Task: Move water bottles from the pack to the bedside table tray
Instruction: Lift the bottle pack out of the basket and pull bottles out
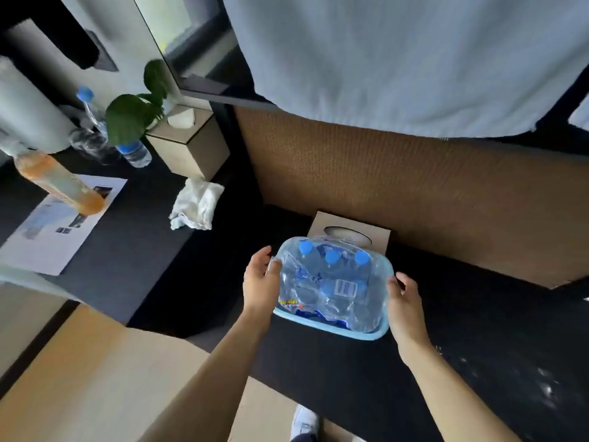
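open hands [331,290] flanking pack [331,282] edges

Counted outward from the one light-blue tray [331,327]:

- Three blue caps [332,257] visible through one shrink-wrapped pack [331,282] inside the tray; full bottle count hidden by the wrap.
- Two hands, left hand [259,282] and right hand [403,301], flanking the tray.
- One tissue box [379,234] just behind the tray.
- Far left of the tray: two loose water bottles [134,153], one orange-drink bottle [60,183], one second tissue box [191,145], one crumpled cloth [196,204], one printed sheet [60,224], one leafy plant [134,113].
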